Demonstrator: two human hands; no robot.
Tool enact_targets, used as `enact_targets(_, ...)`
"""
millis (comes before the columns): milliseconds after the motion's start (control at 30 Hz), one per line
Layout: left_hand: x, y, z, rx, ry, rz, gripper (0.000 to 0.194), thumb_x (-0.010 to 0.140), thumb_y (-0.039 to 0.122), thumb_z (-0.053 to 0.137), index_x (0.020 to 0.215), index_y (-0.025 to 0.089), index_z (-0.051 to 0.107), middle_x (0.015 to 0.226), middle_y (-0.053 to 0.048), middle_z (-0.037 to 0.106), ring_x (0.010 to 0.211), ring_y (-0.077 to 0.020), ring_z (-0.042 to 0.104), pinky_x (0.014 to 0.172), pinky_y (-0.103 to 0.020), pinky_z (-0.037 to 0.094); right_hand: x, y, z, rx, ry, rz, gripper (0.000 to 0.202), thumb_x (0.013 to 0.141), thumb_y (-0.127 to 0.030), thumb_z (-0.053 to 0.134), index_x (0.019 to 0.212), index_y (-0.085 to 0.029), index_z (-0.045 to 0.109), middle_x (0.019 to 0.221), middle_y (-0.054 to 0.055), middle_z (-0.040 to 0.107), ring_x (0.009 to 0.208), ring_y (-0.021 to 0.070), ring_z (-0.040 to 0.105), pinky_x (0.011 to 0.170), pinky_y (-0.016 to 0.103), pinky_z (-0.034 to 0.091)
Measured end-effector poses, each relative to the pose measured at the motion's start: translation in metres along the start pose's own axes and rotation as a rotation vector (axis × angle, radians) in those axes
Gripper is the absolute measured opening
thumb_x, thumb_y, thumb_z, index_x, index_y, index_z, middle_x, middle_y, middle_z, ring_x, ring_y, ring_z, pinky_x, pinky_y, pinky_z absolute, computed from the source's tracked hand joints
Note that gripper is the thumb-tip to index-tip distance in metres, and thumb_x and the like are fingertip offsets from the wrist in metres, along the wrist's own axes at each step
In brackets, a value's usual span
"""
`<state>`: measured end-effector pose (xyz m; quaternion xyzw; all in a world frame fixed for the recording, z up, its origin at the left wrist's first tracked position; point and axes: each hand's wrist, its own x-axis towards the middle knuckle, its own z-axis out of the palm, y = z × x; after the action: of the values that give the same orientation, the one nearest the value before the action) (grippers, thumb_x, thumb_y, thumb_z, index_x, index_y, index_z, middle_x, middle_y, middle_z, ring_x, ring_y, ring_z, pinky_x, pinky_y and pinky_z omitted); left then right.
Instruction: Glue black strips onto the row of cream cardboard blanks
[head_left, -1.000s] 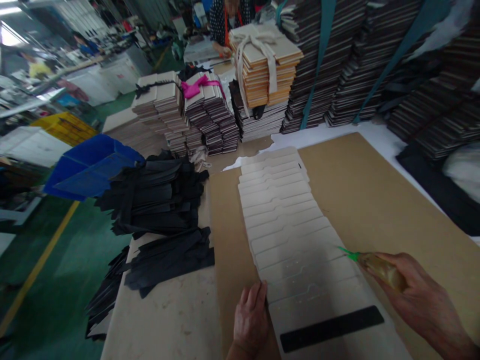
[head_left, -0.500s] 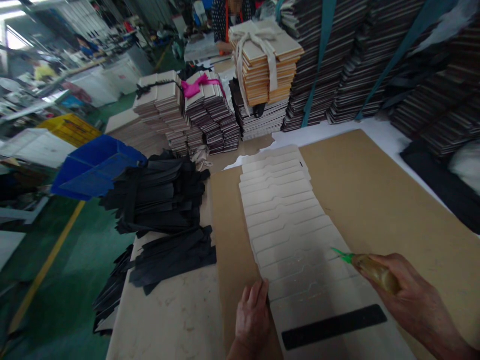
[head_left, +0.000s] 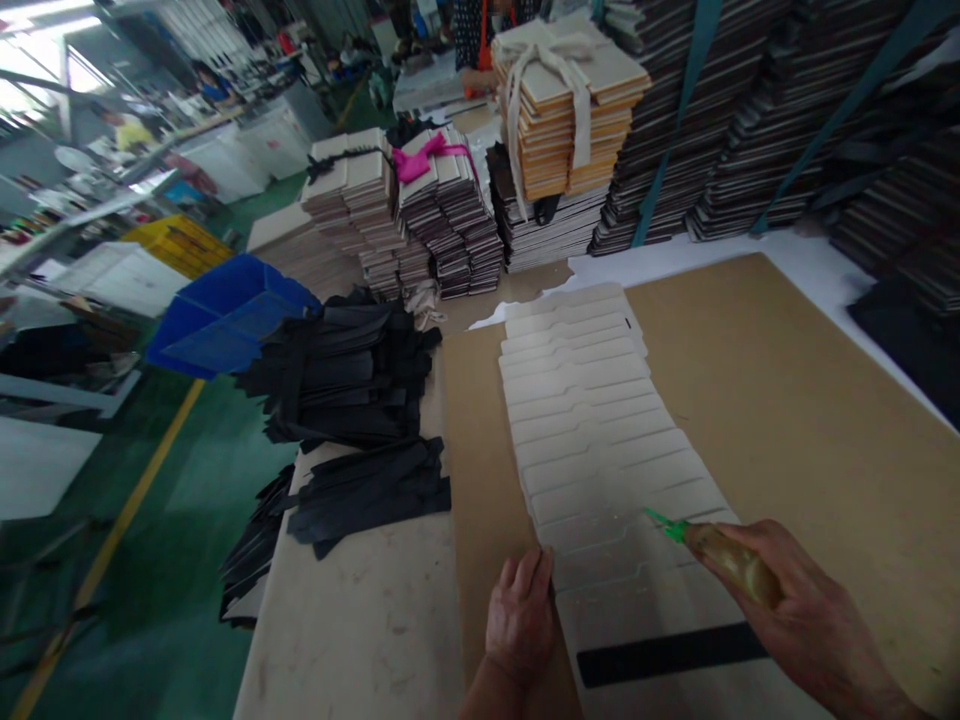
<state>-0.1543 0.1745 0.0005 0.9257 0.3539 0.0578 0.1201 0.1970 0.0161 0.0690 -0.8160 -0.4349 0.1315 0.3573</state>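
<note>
My right hand (head_left: 802,600) is closed round a squeeze bottle (head_left: 735,562) of yellowish-brown liquid, which looks like glue. The green nozzle of the bottle points left, just over the overlapping pale grey boards (head_left: 585,440). These boards lie in a fanned row with notched edges, and thin shiny lines show on the nearer ones. A black strip (head_left: 667,652) crosses the nearest board, its right end hidden behind my right hand. My left hand (head_left: 521,612) lies with outstretched fingers against the row's left edge; its thumb is hidden.
A large brown sheet (head_left: 750,370) lies under the boards. Black fabric strips (head_left: 345,370) are heaped at left, beside a blue bin (head_left: 225,315). Tied board stacks (head_left: 577,120) and tall strapped stacks (head_left: 675,130) line the back. Another person's arm (head_left: 480,80) shows behind them.
The view has turned slightly left. My right hand has moved the bottle left and a little nearer across the boards, now covering the black strip's right end. My left hand stays at the row's edge.
</note>
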Motion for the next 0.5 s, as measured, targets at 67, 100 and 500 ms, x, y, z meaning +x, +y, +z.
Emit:
enact_targets(67, 0.001, 0.001, 0.000, -0.001, -0.004, -0.001, 0.071, 0.091, 0.000, 0.062, 0.157, 0.022, 0.077, 0.136, -0.010, 0.085, 0.113, -0.0266, 0.076, 0.106, -0.038, 0.070, -0.001, 0.005, 0.000, -0.013, -0.015, 0.013, 0.043, 0.107, -0.071, 0.071, 0.128, -0.035, 0.078, 0.115, 0.003, 0.085, 0.097, 0.0278, 0.086, 0.080, 0.038, 0.070)
enact_targets(100, 0.001, 0.001, 0.000, -0.001, -0.004, -0.002, 0.072, 0.090, 0.000, 0.062, 0.157, 0.022, 0.078, 0.136, -0.009, 0.085, 0.113, -0.0267, 0.076, 0.106, -0.037, 0.070, -0.001, 0.009, -0.002, -0.024, -0.015, 0.035, 0.045, 0.105, -0.074, 0.072, 0.127, -0.035, 0.079, 0.115, 0.003, 0.085, 0.098, 0.0288, 0.086, 0.080, 0.040, 0.070)
enact_targets(500, 0.001, 0.004, -0.004, 0.000, -0.011, -0.019, 0.071, 0.092, 0.001, 0.063, 0.158, 0.023, 0.077, 0.139, -0.008, 0.085, 0.115, -0.0264, 0.076, 0.106, -0.035, 0.068, 0.002, -0.008, 0.011, 0.149, 0.008, 0.230, 0.055, 0.093, -0.082, 0.082, 0.115, -0.032, 0.082, 0.105, 0.005, 0.088, 0.092, 0.0315, 0.087, 0.076, 0.041, 0.072)
